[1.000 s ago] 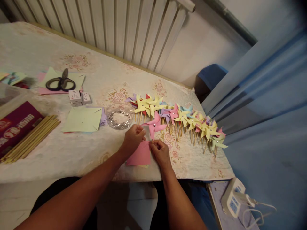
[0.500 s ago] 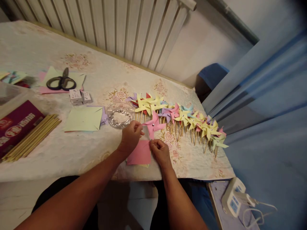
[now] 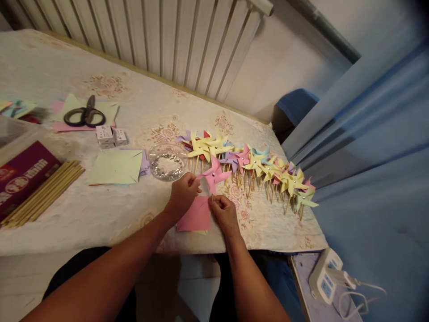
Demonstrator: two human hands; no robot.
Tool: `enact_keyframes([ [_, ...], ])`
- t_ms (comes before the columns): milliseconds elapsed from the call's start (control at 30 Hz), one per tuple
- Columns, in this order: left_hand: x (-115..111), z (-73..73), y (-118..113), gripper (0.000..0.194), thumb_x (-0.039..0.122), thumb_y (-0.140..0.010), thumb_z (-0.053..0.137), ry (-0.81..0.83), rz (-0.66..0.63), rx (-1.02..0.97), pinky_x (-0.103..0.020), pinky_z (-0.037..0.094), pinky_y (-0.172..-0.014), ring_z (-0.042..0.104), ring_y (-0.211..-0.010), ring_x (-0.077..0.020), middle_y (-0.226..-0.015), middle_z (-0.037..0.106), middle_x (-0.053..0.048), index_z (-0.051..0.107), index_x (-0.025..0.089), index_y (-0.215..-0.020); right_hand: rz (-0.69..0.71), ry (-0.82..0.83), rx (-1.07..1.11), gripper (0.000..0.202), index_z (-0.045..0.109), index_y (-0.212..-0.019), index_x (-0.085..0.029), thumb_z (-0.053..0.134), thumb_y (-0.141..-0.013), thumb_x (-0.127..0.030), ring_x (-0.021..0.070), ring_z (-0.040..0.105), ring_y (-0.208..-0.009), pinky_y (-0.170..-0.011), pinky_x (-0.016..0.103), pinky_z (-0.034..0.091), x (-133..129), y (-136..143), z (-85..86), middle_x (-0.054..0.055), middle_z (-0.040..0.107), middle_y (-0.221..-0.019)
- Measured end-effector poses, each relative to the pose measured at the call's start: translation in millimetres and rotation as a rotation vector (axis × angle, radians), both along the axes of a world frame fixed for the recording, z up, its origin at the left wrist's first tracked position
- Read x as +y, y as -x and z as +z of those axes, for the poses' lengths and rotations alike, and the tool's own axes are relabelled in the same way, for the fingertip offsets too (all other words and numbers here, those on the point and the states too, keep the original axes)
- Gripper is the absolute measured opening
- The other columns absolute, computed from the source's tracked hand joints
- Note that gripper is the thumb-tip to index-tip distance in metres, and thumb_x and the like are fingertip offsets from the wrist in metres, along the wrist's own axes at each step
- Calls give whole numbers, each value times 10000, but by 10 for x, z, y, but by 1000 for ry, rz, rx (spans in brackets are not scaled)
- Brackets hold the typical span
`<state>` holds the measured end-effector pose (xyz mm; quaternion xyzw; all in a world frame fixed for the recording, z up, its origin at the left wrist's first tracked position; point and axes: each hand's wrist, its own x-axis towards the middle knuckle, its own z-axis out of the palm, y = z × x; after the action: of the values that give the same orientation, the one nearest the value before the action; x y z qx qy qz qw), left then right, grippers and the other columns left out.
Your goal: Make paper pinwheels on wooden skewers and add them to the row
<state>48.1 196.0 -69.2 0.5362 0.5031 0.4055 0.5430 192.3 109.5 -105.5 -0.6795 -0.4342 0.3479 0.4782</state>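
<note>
Pinwheel [image 3: 214,174]: 1, pink, 4 blades, silver stud at centre; it was set between the 2 hands, to the right of and slightly ahead of the left grip, directly ahead of the right.
Left hand [image 3: 184,193]: fingers were drawn together at the tip of the left blade; whether they grasped it could not be told.
Right hand [image 3: 225,214]: thumb and forefinger were pinched on the stick, just short of the near blade.
Stick [image 3: 212,196]: 1; its visible tip pointed away from the person, toward the pinwheel; the rest was hidden, so the full long axis could not be told.
Nearer hand: left to the left blade, right to the near blade.
Pink sheet [image 3: 194,218]: lay on the surface [image 3: 278,232], just left of the right hand, a paler edge showing beneath.
Dish [image 3: 167,179]: clear, with silver bits; stood just beyond the left hand.
Row [image 3: 256,163]: many pinwheels on sticks; extended beyond the pink 1 and off to the right.
</note>
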Motion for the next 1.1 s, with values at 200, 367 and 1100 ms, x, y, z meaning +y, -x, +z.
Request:
enact_keyframes([
  [200,6,-25,14,158,332,-764,570,20,-18,-14,-248,487,-569,660,-604,-155,-639,636,13,534,198,-689,-8,11,-5,208,640,-723,-187,652,-752,-393,102,346,-543,-515,236,280,4,2,13,-48,475,-580],
  [367,-13,-37,10,147,324,-768,552,50,-46,49,-257,481,-576,659,-611,-166,-599,600,23,523,200,-695,-28,19,37,196,646,-735,-183,652,-723,-379,98,336,-536,-512,234,277,12,10,19,-52,473,-580],
  [1100,50,-14,17,123,281,-778,516,-107,41,124,-262,454,-603,664,-636,-162,-650,653,3,544,194,-695,0,19,11,222,661,-750,-178,667,-756,-400,96,309,-525,-497,237,256,-3,-3,21,-54,446,-566],
])
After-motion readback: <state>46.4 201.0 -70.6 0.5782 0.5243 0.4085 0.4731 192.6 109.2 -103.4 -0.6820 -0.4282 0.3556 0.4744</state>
